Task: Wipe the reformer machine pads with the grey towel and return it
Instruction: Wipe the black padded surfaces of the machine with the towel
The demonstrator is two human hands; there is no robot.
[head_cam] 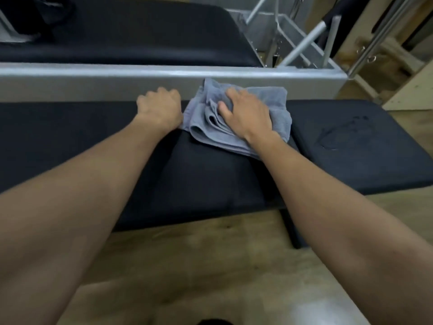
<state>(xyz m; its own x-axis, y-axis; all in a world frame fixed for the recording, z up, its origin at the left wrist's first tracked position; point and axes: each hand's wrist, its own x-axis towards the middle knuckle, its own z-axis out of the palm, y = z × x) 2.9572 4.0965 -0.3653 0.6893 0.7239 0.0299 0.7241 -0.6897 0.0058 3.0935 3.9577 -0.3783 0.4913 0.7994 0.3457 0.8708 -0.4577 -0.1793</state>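
A folded grey towel (278, 106) lies on the near black pad (210, 179) of the reformer, against the silver frame rail (93, 80). My right hand (248, 116) presses flat on top of the towel, fingers spread over its folds. My left hand (160, 109) rests as a loose fist on the same pad, just left of the towel and touching its edge. A second black pad (140, 36) lies beyond the rail. A faint damp mark (339, 134) shows on the near pad to the right of the towel.
Metal bars and a footbar (302, 43) stand at the far right end of the frame. Wooden equipment (407, 90) sits at the right edge. Wood floor (199, 266) runs below the pad, and a black pad leg (293, 233) drops to it.
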